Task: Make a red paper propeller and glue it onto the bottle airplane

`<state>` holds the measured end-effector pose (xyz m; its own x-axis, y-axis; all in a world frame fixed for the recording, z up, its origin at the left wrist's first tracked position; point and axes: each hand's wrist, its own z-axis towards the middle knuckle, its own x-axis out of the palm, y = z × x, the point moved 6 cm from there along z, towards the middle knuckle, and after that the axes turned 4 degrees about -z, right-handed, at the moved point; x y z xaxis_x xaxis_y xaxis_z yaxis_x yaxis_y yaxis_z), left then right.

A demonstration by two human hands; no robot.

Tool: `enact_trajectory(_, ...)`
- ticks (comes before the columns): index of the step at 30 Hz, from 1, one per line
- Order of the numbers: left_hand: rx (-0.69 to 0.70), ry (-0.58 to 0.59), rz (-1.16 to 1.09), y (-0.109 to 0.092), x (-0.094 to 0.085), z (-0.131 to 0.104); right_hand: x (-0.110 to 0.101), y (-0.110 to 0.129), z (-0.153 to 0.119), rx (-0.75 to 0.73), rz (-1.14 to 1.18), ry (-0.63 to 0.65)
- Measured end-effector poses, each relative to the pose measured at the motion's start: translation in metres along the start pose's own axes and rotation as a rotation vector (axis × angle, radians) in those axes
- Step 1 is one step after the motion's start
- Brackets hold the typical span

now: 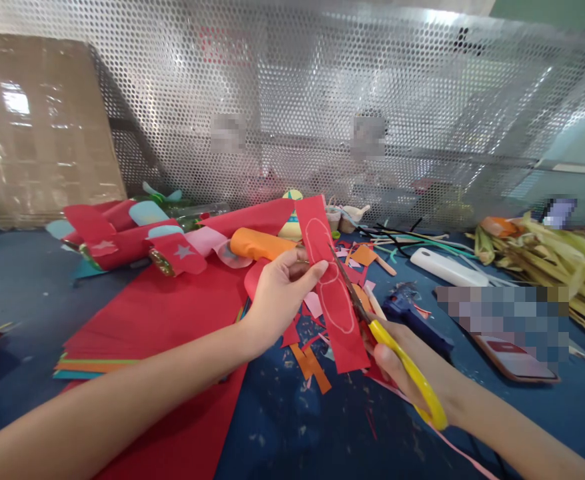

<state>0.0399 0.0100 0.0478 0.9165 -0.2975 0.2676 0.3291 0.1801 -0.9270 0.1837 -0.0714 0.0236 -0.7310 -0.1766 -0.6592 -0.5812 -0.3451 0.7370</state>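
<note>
My left hand (pixel 285 293) pinches a strip of red paper (pixel 339 347) by its left edge, thumb on top. Pale rounded outlines are drawn along the strip, which is held up above the table at a tilt. In my right hand (pixel 397 353) is a pair of scissors (pixel 407 370) with yellow handles and dark blades. The blades lie along the strip's right edge, their tips near its middle, close to my left thumb. Whether the blades are parted is hard to make out. Small red, pink and orange paper scraps (pixel 312 367) lie beneath.
Red sheets (pixel 162 320) cover the table's left side, with rolled red paper pieces (pixel 137 240) behind. To the right lie a blue glue gun (pixel 417 320), a white handled object (pixel 447 267), a phone (pixel 517 360) and dried husks (pixel 562 273). A perforated metal panel (pixel 292 87) stands behind.
</note>
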Motion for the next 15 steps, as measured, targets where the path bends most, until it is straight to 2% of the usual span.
enact_trajectory(11, -0.061, 0.043, -0.071, 0.01, 0.002, -0.002, -0.001, -0.006, 0.002, 0.006, -0.058, -0.048)
enact_trajectory(15, -0.064, 0.055, -0.081, 0.011, 0.002, -0.002, -0.001, -0.004, 0.003, -0.002, -0.066, -0.028)
